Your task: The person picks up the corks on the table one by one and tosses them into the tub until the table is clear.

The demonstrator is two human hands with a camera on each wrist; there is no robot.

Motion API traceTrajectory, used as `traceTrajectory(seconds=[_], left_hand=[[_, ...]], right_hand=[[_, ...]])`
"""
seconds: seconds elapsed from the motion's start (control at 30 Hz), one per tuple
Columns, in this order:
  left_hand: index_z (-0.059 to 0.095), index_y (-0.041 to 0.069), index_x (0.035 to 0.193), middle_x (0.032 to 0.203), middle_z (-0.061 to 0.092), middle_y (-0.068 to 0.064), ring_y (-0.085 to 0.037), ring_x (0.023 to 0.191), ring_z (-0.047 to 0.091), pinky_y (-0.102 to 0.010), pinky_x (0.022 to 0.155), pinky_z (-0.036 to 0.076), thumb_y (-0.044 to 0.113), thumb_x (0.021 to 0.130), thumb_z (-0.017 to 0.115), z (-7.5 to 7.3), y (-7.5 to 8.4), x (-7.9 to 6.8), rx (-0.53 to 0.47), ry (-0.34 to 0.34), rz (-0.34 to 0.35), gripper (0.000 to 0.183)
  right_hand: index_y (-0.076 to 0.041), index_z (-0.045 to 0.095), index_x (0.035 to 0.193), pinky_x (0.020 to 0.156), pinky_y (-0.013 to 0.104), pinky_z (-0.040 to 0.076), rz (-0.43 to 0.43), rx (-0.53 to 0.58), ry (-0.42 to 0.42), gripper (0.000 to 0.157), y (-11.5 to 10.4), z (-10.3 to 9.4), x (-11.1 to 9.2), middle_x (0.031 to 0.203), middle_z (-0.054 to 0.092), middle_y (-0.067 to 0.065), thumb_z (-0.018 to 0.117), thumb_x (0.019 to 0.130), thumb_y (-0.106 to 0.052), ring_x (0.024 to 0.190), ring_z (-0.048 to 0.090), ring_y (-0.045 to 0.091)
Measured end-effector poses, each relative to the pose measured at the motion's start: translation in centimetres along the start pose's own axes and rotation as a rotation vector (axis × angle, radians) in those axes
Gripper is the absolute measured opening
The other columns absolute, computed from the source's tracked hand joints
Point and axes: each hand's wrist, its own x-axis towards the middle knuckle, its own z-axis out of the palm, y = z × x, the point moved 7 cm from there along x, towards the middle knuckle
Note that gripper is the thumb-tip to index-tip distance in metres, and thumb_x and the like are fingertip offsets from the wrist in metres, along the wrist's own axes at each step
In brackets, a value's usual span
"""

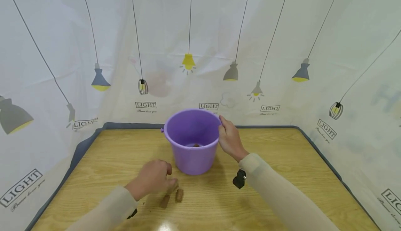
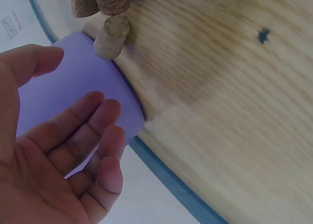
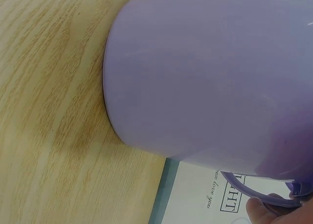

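A purple bucket [image 1: 195, 159] stands upright on the wooden table. My right hand [image 1: 231, 138] grips its rim on the right side, and the right wrist view shows fingertips [image 3: 259, 209] at the purple handle [image 3: 244, 187]. Just in front of the bucket, my left hand [image 1: 153, 178] hovers with thumb and loosely bent fingers apart, nothing between them. Close to it lie brown corks: one cork [image 1: 179, 195], a second cork [image 1: 165, 201], and a paler cork [image 2: 111, 38] nearest the bucket. Inside the bucket a small brown piece [image 1: 196, 145] shows at the bottom, mostly hidden.
The wooden table [image 1: 282, 168] has a dark blue edge [image 1: 266, 126]. White cloth [image 1: 169, 22] printed with hanging lamps surrounds it at the back and sides. A dark speck [image 2: 263, 35] and small crumbs lie on the tabletop near the corks.
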Motion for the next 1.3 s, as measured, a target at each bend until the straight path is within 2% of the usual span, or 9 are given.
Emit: traceTrajectory(seconds=[0.3,0.77,1.1,1.3], left_hand=[[0.065,0.018,0.068,0.061,0.058,0.009,-0.008,0.056,0.051,-0.029,0.052,0.048,0.034,0.084,0.079,1.8,0.1,0.1,0.0,-0.091,-0.011,0.027],[0.043,0.022,0.049,0.045,0.033,0.014,-0.003,0.043,0.033,-0.022,0.04,0.03,0.028,0.084,0.073,2.7,0.0,0.0,0.031,-0.058,0.036,0.046],[0.039,0.023,0.048,0.044,0.029,0.016,-0.004,0.045,0.032,-0.024,0.039,0.031,0.025,0.079,0.07,3.4,0.0,0.0,0.036,-0.051,0.038,0.044],[0.04,0.022,0.048,0.043,0.029,0.017,-0.003,0.044,0.033,-0.023,0.04,0.031,0.023,0.079,0.07,2.6,0.3,0.0,0.028,-0.036,0.051,0.044]], right_hand=[[0.003,0.039,0.155,0.115,0.052,0.037,0.005,-0.003,0.003,0.051,0.1,0.0,0.0,0.144,0.053,0.025,0.036,0.108,-0.015,0.135,0.049,0.036],[0.002,0.038,0.156,0.115,0.052,0.037,0.0,-0.017,-0.001,0.051,0.0,0.0,0.0,0.145,0.052,0.025,0.035,0.108,-0.015,0.136,0.048,0.036],[0.002,0.038,0.156,0.115,0.053,0.037,0.008,-0.019,-0.008,0.051,-0.2,0.0,-0.1,0.145,0.052,0.025,0.036,0.108,-0.015,0.136,0.048,0.036],[0.003,0.04,0.154,0.115,0.052,0.038,0.0,-0.026,-0.004,0.05,-0.3,-0.2,-0.1,0.144,0.053,0.024,0.036,0.108,-0.015,0.136,0.048,0.036]])
